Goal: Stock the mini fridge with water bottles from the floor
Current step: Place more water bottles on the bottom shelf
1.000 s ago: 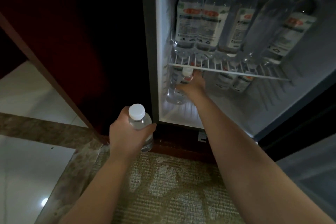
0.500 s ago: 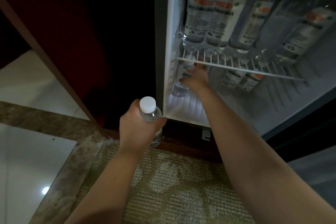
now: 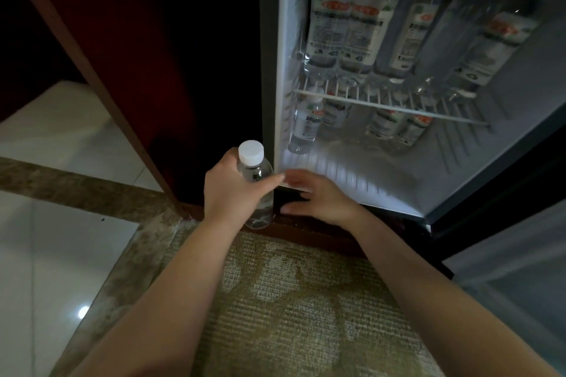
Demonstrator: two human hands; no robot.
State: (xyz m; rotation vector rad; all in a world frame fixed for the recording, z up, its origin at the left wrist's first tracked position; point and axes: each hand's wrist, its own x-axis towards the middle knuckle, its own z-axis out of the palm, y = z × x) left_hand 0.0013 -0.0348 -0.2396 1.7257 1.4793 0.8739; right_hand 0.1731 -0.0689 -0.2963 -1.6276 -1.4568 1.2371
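Fridge [image 3: 382, 174] looks nearly stocked: five bottles [image 3: 329, 24] fill the shelf [image 3: 382, 102], more stand below. One bottle [image 3: 255, 171] waits outside by the fridge's bottom-left corner, left hand [image 3: 232, 193] fingers clamped round it; right hand [image 3: 318, 196] empty, fingers apart.

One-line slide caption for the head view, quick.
Left hand grips a capped water bottle before the open mini fridge; open right hand beside it.
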